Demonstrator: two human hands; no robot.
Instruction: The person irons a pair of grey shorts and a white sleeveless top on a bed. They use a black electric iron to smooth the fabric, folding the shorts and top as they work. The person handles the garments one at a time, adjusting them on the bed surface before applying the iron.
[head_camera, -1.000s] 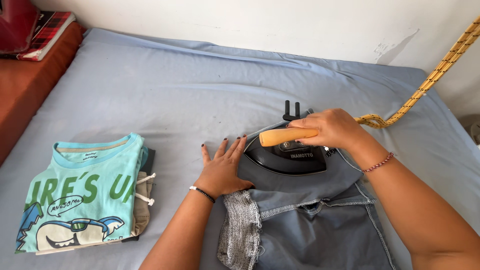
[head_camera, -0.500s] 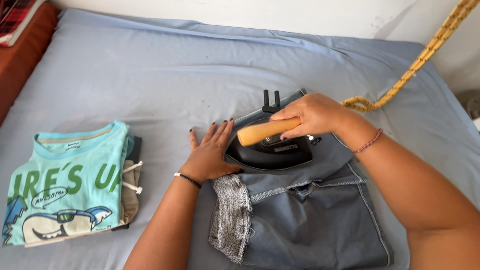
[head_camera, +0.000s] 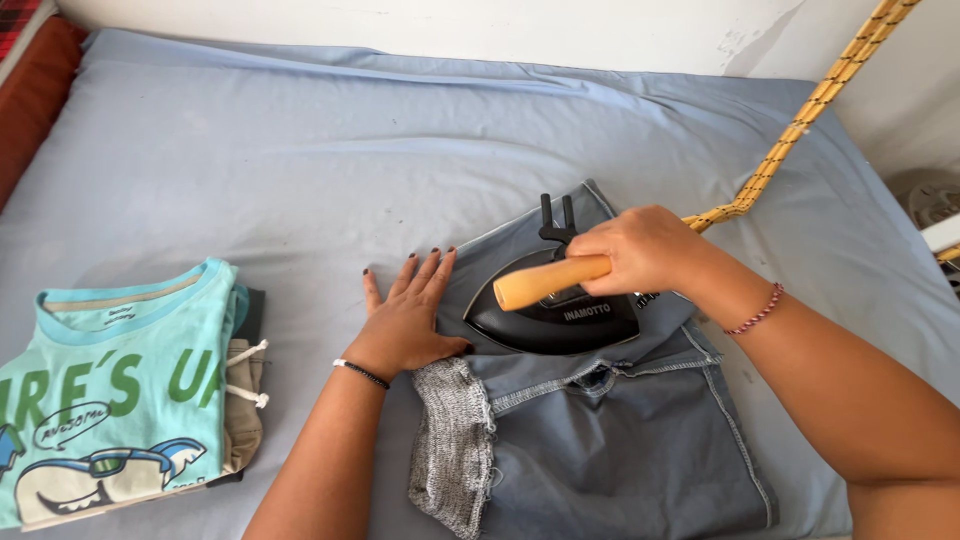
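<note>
**Iron on grey shorts, both hands busy**

Biggest first: blue sheet (head_camera: 300, 160) covers the whole bed, soft surface, some give under pressure. On it, lower centre, grey shorts (head_camera: 620, 440) lie flat w/ a pocket lining (head_camera: 450, 450) turned out at the left edge. Fabric looks like soft, limp cotton, so it probably bunches if not pinned. Folded stack of clothes (head_camera: 110, 390) sits well apart at the left, turquoise printed tee on top.

Black iron (head_camera: 560, 315) rests sole-down on the upper part of the shorts, nose pointing left. Likely heavy, rigid and hot underneath, so the only safe hold is the wooden handle (head_camera: 545, 282). Right hand (head_camera: 645, 250) is wrapped tight round that handle, fingers closed. Yellow braided cord (head_camera: 800, 120) runs up to the right corner, could tug.

Left hand (head_camera: 410, 315) is spread flat, palm down, fingers fanned on the sheet, heel at the shorts' edge, just beside the iron's nose. Close to hot metal, imo.
</note>
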